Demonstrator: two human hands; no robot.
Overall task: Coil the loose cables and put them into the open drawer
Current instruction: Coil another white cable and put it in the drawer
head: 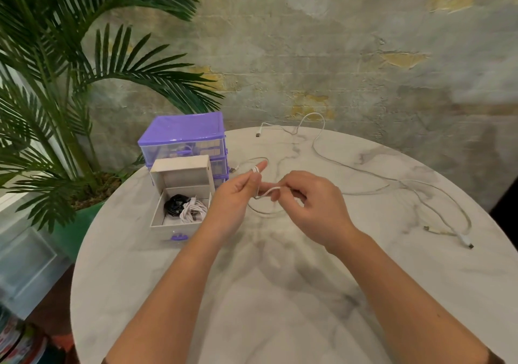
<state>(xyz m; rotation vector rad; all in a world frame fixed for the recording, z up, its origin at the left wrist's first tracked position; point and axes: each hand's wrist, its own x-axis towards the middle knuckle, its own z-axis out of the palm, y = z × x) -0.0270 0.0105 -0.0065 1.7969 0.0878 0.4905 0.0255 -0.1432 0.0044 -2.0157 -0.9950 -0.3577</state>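
Marble table (280,293), open drawer (179,225) holding 2 coiled cables (186,208), left hand (235,198) and right hand (311,204) pinching white cable (270,191)

A round white marble-patterned tabletop (280,293) fills the foreground. Behind its left edge stands a tall green palm plant (70,64) in a green pot (74,233) (partly hidden). A weathered grey-and-yellow plastered wall (336,41) forms the backdrop.

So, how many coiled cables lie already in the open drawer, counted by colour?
Black coiled cable: 1
White coiled cable: 1
Total in the drawer: 2
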